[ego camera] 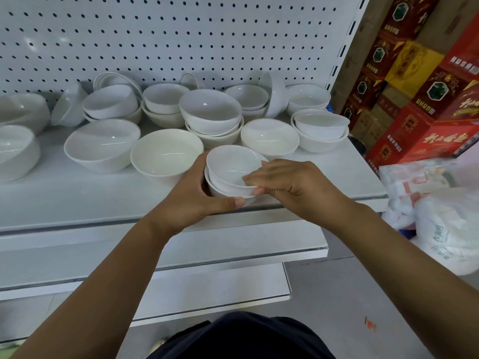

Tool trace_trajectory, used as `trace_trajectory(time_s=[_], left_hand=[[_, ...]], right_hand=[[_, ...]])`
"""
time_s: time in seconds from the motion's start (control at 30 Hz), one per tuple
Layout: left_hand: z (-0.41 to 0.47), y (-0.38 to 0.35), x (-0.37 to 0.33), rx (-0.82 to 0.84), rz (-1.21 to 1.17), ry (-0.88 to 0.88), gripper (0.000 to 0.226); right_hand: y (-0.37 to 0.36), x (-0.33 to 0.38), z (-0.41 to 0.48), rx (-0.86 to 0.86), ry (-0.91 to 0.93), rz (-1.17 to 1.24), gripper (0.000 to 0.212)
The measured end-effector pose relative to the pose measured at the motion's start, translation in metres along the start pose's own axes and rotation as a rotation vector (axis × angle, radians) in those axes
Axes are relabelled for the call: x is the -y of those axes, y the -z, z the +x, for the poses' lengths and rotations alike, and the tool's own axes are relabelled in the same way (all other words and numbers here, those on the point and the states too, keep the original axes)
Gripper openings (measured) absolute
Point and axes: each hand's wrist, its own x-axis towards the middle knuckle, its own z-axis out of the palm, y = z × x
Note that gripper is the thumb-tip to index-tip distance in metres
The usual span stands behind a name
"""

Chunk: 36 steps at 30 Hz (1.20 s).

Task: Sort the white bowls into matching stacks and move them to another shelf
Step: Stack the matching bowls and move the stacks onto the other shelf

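A small stack of white bowls (229, 168) is near the front edge of the top shelf (77, 198). My left hand (191, 195) wraps round the stack's left side, thumb under its front. My right hand (287, 182) pinches the top bowl's right rim, fingers inside and thumb below. Several other white bowls fill the shelf behind: a wide one (167, 154) just left of the stack, a bigger one (101, 143) further left, a shallow one (269, 137) behind right, and nested pairs (211, 112) (320, 128) at the back.
A white pegboard (181, 35) backs the shelf. Two lower shelves (233, 244) step out beneath. Red and yellow cartons (425, 99) are piled at the right, with plastic bags (445, 221) on the floor in front of them.
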Motion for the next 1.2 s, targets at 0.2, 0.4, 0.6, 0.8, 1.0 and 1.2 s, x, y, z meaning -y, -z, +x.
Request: trace_trajectory(time_s=[0.2, 0.4, 0.6, 0.8, 1.0, 1.2], left_hand=[[-0.002, -0.010, -0.004, -0.088, -0.024, -0.053, 0.088], [-0.003, -0.016, -0.002, -0.139, -0.056, -0.071, 0.083], [-0.003, -0.018, -0.001, -0.167, -0.051, -0.061, 0.086], [-0.004, -0.020, -0.003, -0.190, -0.062, -0.051, 0.084], [-0.004, -0.020, -0.002, -0.185, -0.053, -0.051, 0.084], [-0.004, -0.019, -0.002, -0.162, -0.039, -0.049, 0.084]], right_hand=[[0.013, -0.006, -0.004, -0.163, -0.187, 0.182, 0.036], [0.041, -0.043, 0.000, -0.379, -0.441, -0.085, 0.026], [0.065, -0.078, 0.008, -0.237, -0.631, -0.335, 0.032], [0.060, -0.095, 0.009, -0.168, -0.768, -0.252, 0.029], [0.054, -0.094, 0.004, -0.285, -0.768, -0.212, 0.017], [0.052, -0.088, 0.000, -0.427, -0.680, -0.229, 0.017]])
